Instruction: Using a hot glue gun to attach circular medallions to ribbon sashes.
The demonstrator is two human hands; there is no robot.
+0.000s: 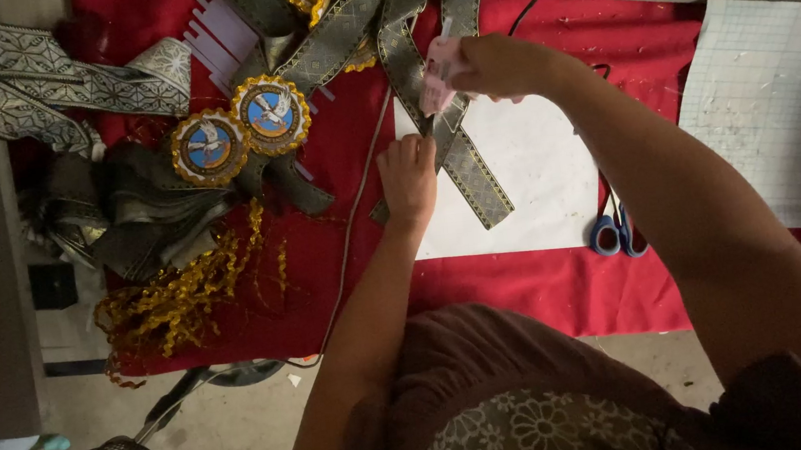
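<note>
Overhead view, with the white rectangular sheet of paper on the red cloth-covered table as landmark. My left hand, fingers pressed together and curled, bears down on the dark olive patterned ribbon with gold edging at the sheet's left edge. My right hand, above the sheet's upper left corner, is closed around a pale pink glue gun whose tip meets the same ribbon. The ribbon crosses the sheet's left part diagonally. Blue-handled scissors lie at the sheet's lower right corner. Two round gold-rimmed rosettes with a white bird on blue lie well left of the sheet; gold curled trim lies lower left of it.
</note>
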